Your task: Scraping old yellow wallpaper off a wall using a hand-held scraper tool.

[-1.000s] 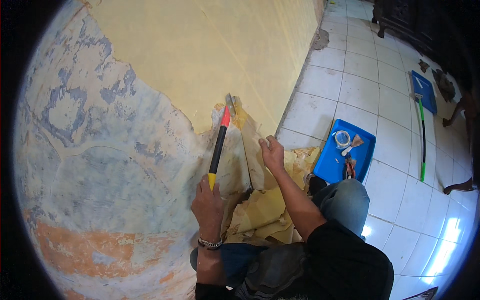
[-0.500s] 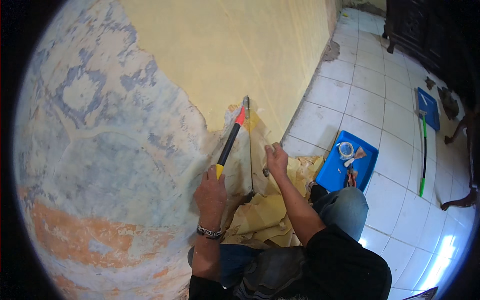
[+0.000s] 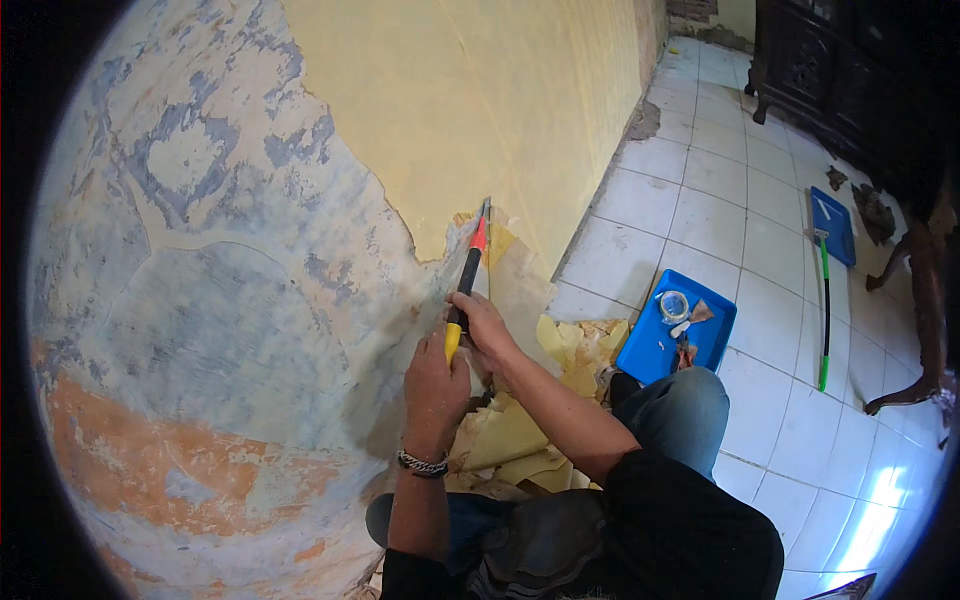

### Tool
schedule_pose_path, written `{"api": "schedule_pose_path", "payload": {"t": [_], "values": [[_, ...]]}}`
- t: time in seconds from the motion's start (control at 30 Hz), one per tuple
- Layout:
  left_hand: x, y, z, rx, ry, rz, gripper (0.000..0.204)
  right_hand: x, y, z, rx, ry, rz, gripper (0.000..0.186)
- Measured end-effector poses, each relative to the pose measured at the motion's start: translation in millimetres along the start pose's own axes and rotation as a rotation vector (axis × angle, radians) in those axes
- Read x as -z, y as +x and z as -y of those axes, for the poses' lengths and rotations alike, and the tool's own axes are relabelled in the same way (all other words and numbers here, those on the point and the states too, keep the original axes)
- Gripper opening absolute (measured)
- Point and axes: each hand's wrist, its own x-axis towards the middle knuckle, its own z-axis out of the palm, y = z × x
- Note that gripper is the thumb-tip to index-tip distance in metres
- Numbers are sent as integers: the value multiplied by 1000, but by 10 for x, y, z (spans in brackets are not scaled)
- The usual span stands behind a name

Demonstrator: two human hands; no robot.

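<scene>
Head view: knee [image 3: 682,408] partly hides blue tray [image 3: 645,345]; yellow scraps [image 3: 515,432] below scraper [image 3: 468,272].

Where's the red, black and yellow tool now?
Head view, near centre: the tool slants up along the wall, left hand at its yellow end, right hand on the black section, well left of the blue tray.

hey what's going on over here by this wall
A person holds a long scraper, its blade at the ragged lower edge of the wall's yellow covering. The left hand grips the yellow end; the right hand is at the black part of the handle, its exact grip unclear. Torn yellow pieces lie below, and a blue tray with small items sits on the tiles to the right.
</scene>
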Motion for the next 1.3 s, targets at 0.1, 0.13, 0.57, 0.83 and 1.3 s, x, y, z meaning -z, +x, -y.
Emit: {"api": "schedule_pose_path", "payload": {"t": [0.1,0.13,0.57,0.83,1.3], "values": [[15,43,-41,-114,-123,-76,42,-58,141,-51,50,228,-27,27],[21,48,-77,-132,-120,-116,43,-83,175,-37,62,280,-30,24],[254,-7,-415,-136,82,-92,42,-317,-81,245,34,363,-107,20],[251,136,-414,-111,219,-30,48,-233,168,358,82,225,-109,26],[167,465,-257,-70,340,110,54,-94,620,134,98,205,-137,26]]}}
